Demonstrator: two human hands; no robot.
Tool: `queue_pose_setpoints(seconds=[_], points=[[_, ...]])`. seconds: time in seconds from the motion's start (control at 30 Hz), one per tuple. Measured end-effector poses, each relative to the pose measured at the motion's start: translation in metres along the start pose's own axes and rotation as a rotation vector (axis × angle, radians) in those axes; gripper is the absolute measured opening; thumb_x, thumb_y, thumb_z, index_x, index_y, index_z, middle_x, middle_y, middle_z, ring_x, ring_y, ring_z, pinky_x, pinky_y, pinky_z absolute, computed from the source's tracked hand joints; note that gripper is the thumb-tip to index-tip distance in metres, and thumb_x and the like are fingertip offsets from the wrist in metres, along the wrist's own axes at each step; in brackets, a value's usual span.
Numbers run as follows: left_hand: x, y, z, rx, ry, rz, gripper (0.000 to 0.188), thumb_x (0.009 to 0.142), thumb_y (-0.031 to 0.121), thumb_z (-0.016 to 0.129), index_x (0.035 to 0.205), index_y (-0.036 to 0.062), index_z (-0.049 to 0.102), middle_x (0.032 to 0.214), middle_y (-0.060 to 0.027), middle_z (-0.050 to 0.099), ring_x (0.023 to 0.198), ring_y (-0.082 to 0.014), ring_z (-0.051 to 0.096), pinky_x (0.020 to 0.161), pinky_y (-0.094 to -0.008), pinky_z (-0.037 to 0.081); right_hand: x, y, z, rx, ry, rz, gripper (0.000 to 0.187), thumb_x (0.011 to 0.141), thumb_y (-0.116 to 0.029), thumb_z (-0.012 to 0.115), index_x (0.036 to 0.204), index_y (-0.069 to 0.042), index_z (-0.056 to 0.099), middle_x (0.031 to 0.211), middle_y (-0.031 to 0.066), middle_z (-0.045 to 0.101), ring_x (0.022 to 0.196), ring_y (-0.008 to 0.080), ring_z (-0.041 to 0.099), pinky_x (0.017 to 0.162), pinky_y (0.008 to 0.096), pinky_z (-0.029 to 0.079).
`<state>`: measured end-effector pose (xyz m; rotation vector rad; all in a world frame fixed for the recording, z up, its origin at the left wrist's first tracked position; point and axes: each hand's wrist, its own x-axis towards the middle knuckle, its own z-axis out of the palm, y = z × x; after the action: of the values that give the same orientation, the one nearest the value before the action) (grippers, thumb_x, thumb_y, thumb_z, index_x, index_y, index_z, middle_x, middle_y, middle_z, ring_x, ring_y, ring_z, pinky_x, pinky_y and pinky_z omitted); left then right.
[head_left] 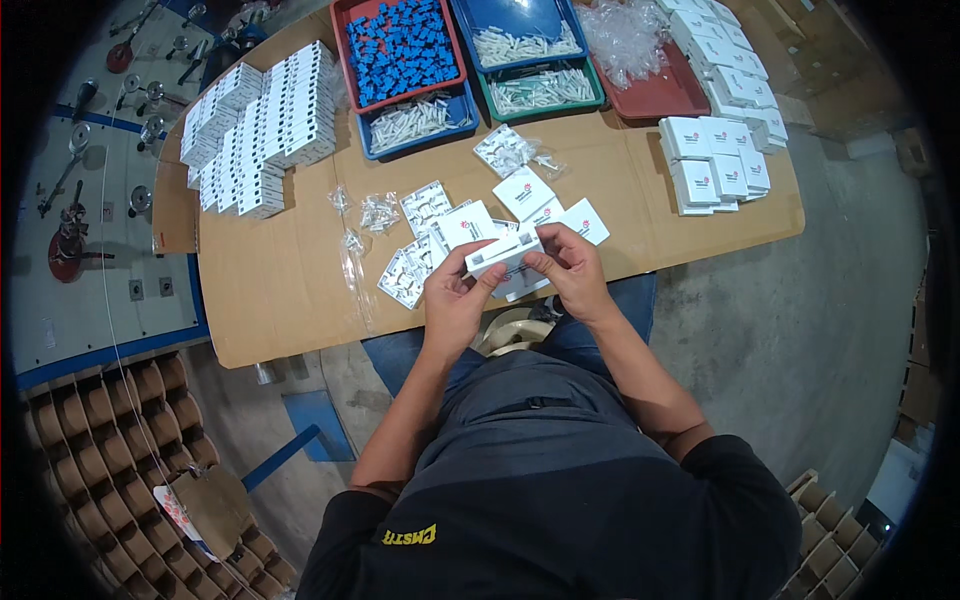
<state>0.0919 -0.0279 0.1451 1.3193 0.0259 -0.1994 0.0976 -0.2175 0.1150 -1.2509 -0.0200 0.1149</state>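
Both hands hold a small white box [503, 252] near the table's front edge, its narrow side with a dark square mark facing up. My left hand [458, 292] grips its left end, thumb on the near face. At the right end, my right hand [574, 268] closes round it, thumb pressed to the near face. Loose white boxes [524, 193] lie just beyond. Left of them are flat pieces [404, 278] carrying small white parts. Small clear bags [379, 212] of white parts rest farther left.
A red tray [337, 30] of blue pieces, blue [583, 40] and green trays [601, 98] of white plugs, and a red tray [660, 100] of clear bags line the far side. White boxes are stacked at left [262, 130] and right [715, 165]. Cardboard dividers [130, 430] stand lower left.
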Motion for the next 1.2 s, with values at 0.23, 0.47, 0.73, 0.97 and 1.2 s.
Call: queue_pose_setpoints(seconds=[0.23, 0.47, 0.73, 0.97, 1.2], points=[[0.005, -0.012, 0.009, 0.098, 0.029, -0.064, 0.032, 0.098, 0.006, 0.073, 0.126, -0.004, 0.065, 0.11, -0.0091, 0.071, 0.099, -0.0122, 0.065, 0.087, -0.0268, 0.053, -0.001, 0.005, -0.017, -0.098, 0.024, 0.118, 0.022, 0.096, -0.009, 0.074, 0.115, -0.003, 0.064, 0.107, 0.0018, 0.07, 0.098, 0.0083, 0.064, 0.084, 0.026, 0.054], [0.01, -0.033, 0.023, 0.091, 0.153, -0.102, 0.03, 0.099, 0.008, 0.071, 0.125, -0.006, 0.064, 0.106, -0.0103, 0.071, 0.096, -0.0118, 0.065, 0.084, -0.0261, 0.053, -0.025, -0.008, -0.014, -0.755, 0.072, -0.113, 0.081, 0.078, -0.031, 0.088, 0.144, -0.003, 0.05, 0.138, 0.0152, 0.055, 0.123, 0.0326, 0.061, 0.099, 0.0423, 0.053], [0.023, -0.056, 0.046, 0.074, 0.004, -0.208, 0.034, 0.097, 0.009, 0.074, 0.125, -0.0033, 0.058, 0.116, -0.0103, 0.065, 0.103, -0.0134, 0.062, 0.087, -0.0284, 0.054, -0.024, -0.032, -0.027, -0.975, 0.021, 0.045, 0.104, 0.072, -0.038, 0.087, 0.155, 0.0, 0.037, 0.136, 0.0191, 0.053, 0.121, 0.0391, 0.061, 0.098, 0.0456, 0.053], [0.018, -0.038, 0.064, 0.071, -0.074, -0.102, 0.06, 0.099, 0.011, 0.071, 0.151, -0.0012, 0.044, 0.137, -0.0182, 0.059, 0.12, -0.0219, 0.06, 0.102, -0.0331, 0.05, 0.03, -0.021, -0.136, -0.97, 0.462, -0.227, 0.105, 0.077, -0.024, 0.087, 0.161, -0.002, 0.029, 0.148, 0.0255, 0.051, 0.134, 0.0365, 0.055, 0.111, 0.0432, 0.044], [-0.009, -0.076, 0.001, 0.193, -0.187, -0.302, 0.048, 0.102, 0.009, 0.065, 0.146, -0.001, 0.048, 0.138, -0.0162, 0.06, 0.112, -0.0184, 0.065, 0.097, -0.03, 0.052, 0.12, -0.122, -0.388, -1.213, 0.928, -0.391, 0.091, 0.075, -0.041, 0.091, 0.147, -0.005, 0.049, 0.137, 0.0252, 0.054, 0.128, 0.0397, 0.055, 0.108, 0.0461, 0.046]])
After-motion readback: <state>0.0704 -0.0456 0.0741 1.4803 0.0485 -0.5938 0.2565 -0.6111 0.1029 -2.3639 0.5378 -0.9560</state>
